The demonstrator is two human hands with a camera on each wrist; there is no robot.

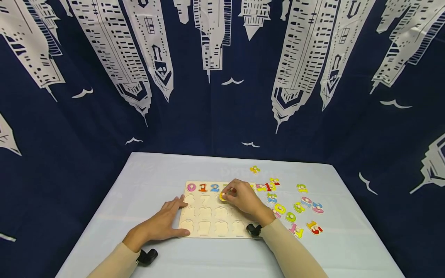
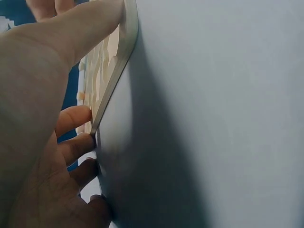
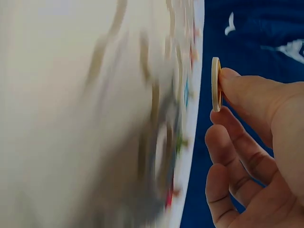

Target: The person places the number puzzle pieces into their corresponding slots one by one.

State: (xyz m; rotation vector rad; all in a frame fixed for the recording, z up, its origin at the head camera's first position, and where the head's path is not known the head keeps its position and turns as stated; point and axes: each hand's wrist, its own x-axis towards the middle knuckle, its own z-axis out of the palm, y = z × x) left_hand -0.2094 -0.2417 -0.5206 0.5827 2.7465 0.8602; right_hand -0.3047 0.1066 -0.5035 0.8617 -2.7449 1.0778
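Hands: only right wrist view shows piece (image 3: 216,84) edge-on.

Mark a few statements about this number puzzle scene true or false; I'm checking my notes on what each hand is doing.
1. The right hand pinches a yellow wooden number piece over the pale wooden puzzle board. True.
2. The left hand holds a red number piece. False: it lies flat at the board's left edge and holds nothing.
3. The pink 0, orange 1 and blue 2 pieces sit in the board's top row. True.
4. The loose number pieces lie left of the board. False: they lie to its right on the light tablecloth.
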